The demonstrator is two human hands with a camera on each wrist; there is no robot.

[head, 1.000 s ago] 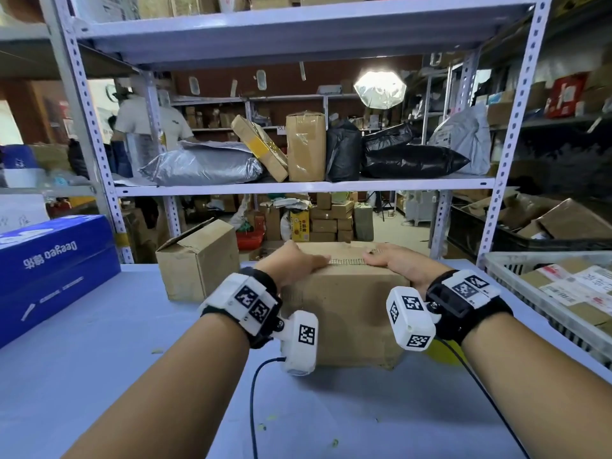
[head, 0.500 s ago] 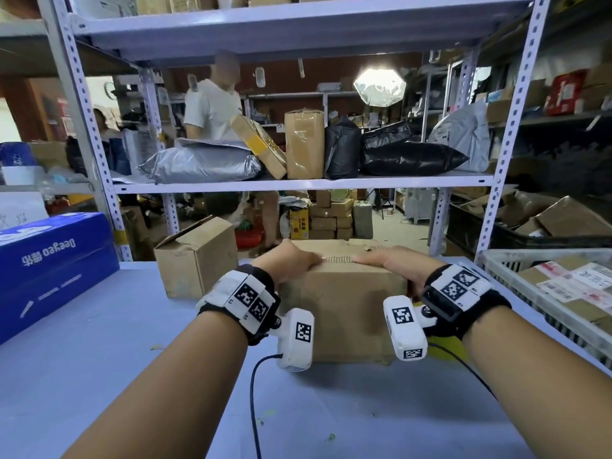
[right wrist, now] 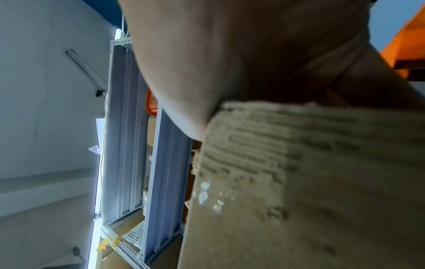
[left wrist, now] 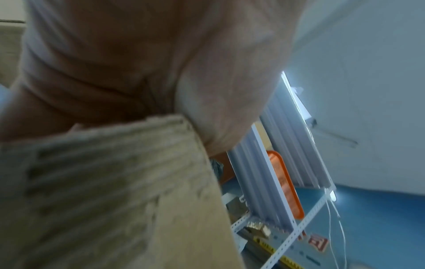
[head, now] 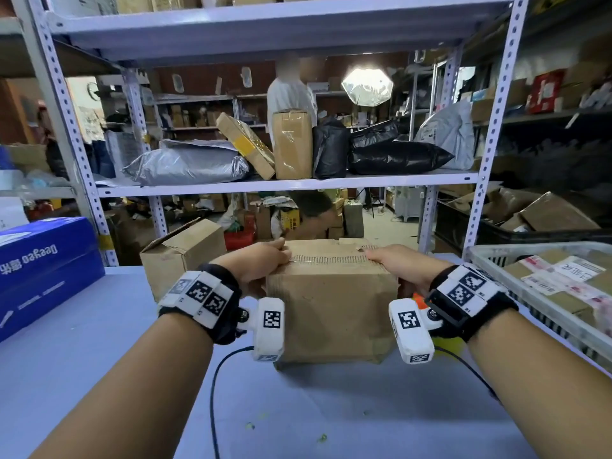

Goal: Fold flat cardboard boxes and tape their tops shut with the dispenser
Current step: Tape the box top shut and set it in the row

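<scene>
A brown cardboard box (head: 331, 313) stands upright on the blue-grey table (head: 99, 376) in front of me, its top flaps folded down. My left hand (head: 261, 263) lies over the box's top left corner and presses on the flaps. On the top right corner my right hand (head: 394, 263) presses the same way. The wrist views show each palm draped over a worn box corner (left wrist: 115, 163) (right wrist: 299, 154), with the fingertips hidden. Something orange (head: 420, 299) peeks out behind my right wrist; I cannot tell whether it is the dispenser.
A smaller box (head: 182, 256) with a raised flap stands at the back left. A blue carton (head: 43, 270) lies at the left edge, a white basket (head: 480, 256) of parcels at the right. Shelf posts (head: 490, 127) rise behind the table; a person (head: 291, 94) stands beyond them.
Both hands have stayed on the box top. The person behind the shelves has walked from left to right.
</scene>
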